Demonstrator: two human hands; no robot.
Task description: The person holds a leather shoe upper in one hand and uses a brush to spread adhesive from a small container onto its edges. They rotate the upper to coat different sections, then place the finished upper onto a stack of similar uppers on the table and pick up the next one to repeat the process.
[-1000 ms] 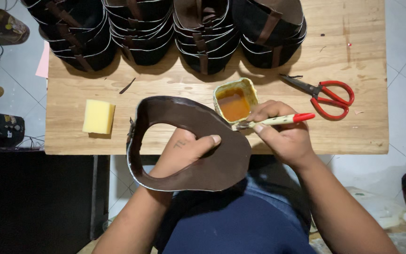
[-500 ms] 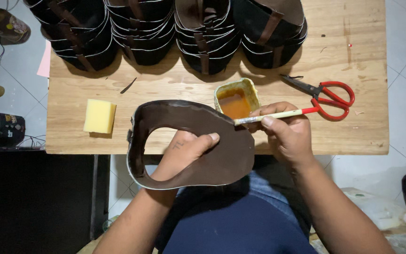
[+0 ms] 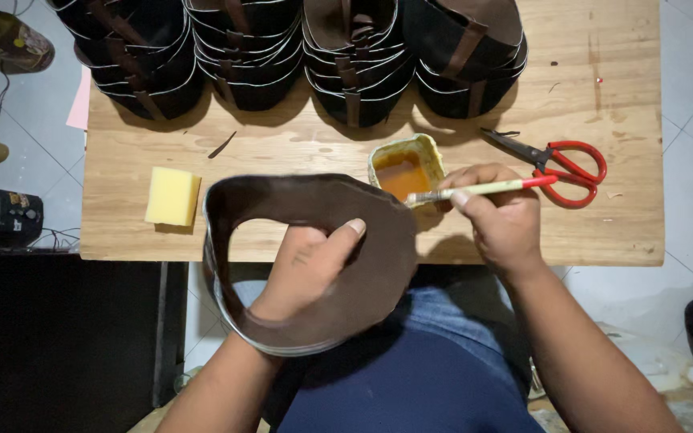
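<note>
Head view: brush tip now at glue pot

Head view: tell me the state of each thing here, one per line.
Curved dark brown leather piece: held up by the left hand, thumb on its face.
Thin brush with red handle end: gripped by the right hand, bristles at the tub's rim.
Small tub of orange glue: open.
Red-handled scissors: lying flat, blades closed.
Yellow sponge block: lying untouched.
Stacked dark leather pieces: nested in piles.
</note>
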